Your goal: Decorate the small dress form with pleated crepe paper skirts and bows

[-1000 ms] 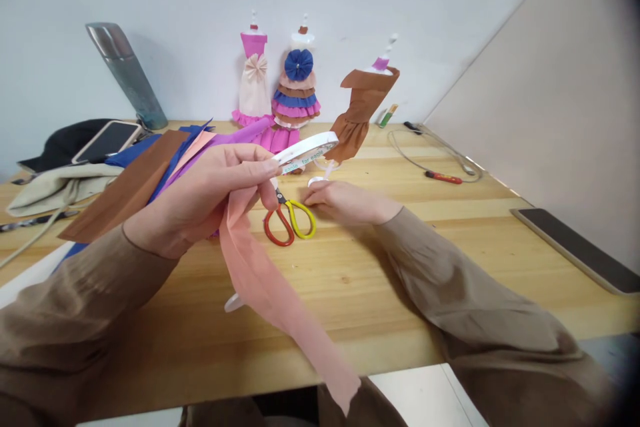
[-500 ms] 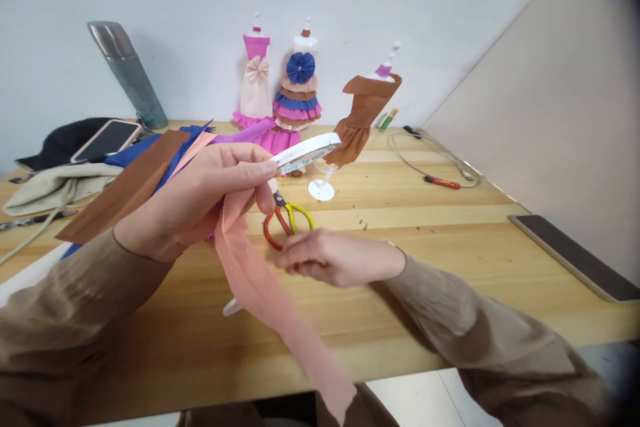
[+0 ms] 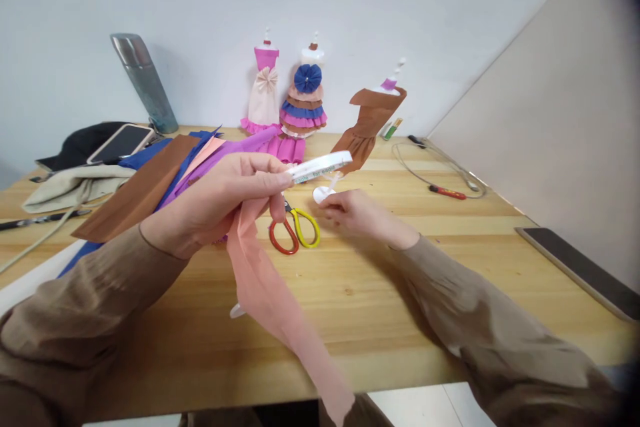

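Observation:
My left hand (image 3: 235,197) is closed, pinching a narrow roll of tape (image 3: 323,165) with printed lettering. A peach crepe-paper strip (image 3: 273,300) hangs from the same hand, its torn end over the table's front edge. Below the strip's left side shows a white rounded tip (image 3: 237,310); what it belongs to is hidden. Just right of the scissors (image 3: 295,230), which have one red and one yellow handle, is my right hand (image 3: 357,213). Its fingers are curled together near a white stand base (image 3: 323,195), and whether anything is between them is hidden.
Two small dress forms (image 3: 265,87) in ruffled paper dresses stand by the wall. A third form in brown paper (image 3: 367,120) leans beside them. Coloured paper sheets (image 3: 145,180), a phone (image 3: 123,143) and a flask (image 3: 145,83) lie left; a cable (image 3: 445,190) and dark tablet (image 3: 575,267) lie right.
My right hand has moved from the scissors' handles up and to the right, beside the white base. The scissors lie in fuller view. My left hand keeps the tape and peach strip.

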`<state>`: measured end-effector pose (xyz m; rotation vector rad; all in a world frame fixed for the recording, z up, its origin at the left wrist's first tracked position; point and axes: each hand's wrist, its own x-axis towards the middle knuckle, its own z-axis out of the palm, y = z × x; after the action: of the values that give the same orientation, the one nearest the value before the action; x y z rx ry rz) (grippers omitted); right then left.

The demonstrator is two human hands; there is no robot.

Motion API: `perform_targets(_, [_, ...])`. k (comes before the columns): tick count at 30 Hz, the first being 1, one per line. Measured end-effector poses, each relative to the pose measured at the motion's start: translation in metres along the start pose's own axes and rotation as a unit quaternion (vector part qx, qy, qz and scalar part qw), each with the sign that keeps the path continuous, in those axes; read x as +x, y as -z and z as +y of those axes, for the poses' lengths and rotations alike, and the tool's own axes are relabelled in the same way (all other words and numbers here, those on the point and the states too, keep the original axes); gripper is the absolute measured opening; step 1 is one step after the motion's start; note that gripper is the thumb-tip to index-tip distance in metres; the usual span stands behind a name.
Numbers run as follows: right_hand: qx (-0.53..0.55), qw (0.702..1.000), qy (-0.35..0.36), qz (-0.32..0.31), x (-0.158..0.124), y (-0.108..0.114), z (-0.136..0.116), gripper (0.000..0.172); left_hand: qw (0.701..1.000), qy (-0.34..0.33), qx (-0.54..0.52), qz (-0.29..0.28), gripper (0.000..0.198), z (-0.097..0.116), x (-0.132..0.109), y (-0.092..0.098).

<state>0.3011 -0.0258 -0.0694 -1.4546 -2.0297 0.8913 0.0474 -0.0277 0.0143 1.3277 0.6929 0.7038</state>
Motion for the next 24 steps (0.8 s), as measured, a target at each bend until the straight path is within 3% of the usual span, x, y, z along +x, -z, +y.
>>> perform_targets(2, [-0.025,0.998,-0.007,0.064,-0.005,0.010,-0.011,0.017,1.000,0.013,-0.001,-0.028,0.019,-0.004,0.002,0.002])
perform_targets(5, [-0.017,0.967,0.081,0.242,-0.020,0.033,-0.036,0.023,0.998,0.022,0.021,-0.055,0.017,-0.007,0.004,0.003])
perform_targets(8, [-0.007,0.974,0.155,0.163,-0.027,0.044,-0.062,0.033,0.996,0.016,0.067,-0.050,0.016,-0.009,0.006,0.001])
perform_targets(11, [-0.003,0.987,0.159,0.020,-0.020,0.039,-0.077,0.035,0.995,-0.002,0.091,-0.036,0.019,-0.012,0.010,0.001])
perform_targets(13, [0.010,0.988,0.153,-0.035,-0.012,0.034,-0.080,0.037,0.996,-0.027,0.088,-0.014,0.021,-0.014,0.011,0.002])
perform_targets(16, [0.035,0.990,0.136,-0.015,-0.007,0.034,-0.078,0.037,0.994,-0.071,0.066,0.040,0.030,-0.017,0.013,0.005])
perform_targets(20, [0.057,0.990,0.125,0.032,-0.008,0.036,-0.074,0.036,0.993,-0.080,-0.003,0.082,0.046,-0.015,0.013,0.009])
perform_targets(24, [0.082,0.986,0.128,0.070,-0.006,0.029,-0.072,0.035,0.993,-0.077,0.014,0.093,0.034,-0.010,0.013,0.013])
